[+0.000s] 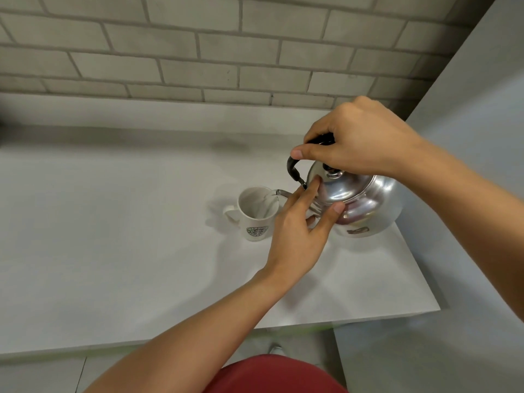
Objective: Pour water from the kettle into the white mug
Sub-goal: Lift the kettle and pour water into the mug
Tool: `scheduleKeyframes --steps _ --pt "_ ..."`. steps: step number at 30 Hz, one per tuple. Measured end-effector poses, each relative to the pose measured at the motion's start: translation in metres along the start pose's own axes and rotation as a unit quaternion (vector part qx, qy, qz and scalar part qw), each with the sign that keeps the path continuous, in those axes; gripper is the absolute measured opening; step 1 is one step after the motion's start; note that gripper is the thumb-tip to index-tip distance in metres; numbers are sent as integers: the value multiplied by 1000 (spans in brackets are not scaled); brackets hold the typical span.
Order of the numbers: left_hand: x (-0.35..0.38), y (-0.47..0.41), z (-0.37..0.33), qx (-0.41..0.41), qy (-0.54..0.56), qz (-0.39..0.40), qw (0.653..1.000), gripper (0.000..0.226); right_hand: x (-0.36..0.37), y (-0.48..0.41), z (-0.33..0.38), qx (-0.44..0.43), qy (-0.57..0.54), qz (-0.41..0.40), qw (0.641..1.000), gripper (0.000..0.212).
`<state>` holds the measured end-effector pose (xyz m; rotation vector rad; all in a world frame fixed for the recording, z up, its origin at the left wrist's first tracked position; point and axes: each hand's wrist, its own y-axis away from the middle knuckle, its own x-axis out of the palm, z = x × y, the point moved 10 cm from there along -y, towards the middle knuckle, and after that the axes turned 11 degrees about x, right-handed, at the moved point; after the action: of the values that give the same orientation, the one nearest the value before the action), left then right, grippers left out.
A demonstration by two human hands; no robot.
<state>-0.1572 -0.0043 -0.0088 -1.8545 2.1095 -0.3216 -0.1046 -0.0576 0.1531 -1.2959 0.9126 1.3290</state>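
A shiny steel kettle [365,199] is tilted to the left over the white counter [113,251]. My right hand [360,140] grips its black handle from above. My left hand [300,222] has its fingers spread, with fingertips pressing on the kettle's lid and side. The spout reaches over the rim of the white mug [255,212], which stands upright with a green logo facing me and its handle to the left. A thin stream of water runs from the spout into the mug.
A grey brick wall [198,52] runs behind the counter. A pale vertical panel [482,109] stands at the right. The counter's front edge is near me and its right edge lies just past the kettle.
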Motion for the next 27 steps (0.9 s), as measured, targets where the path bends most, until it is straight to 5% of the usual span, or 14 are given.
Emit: scheduleKeyframes --steps 27 --pt "11 -1 4 -13 96 -35 995 60 2 -5 14 -40 68 34 996 54"
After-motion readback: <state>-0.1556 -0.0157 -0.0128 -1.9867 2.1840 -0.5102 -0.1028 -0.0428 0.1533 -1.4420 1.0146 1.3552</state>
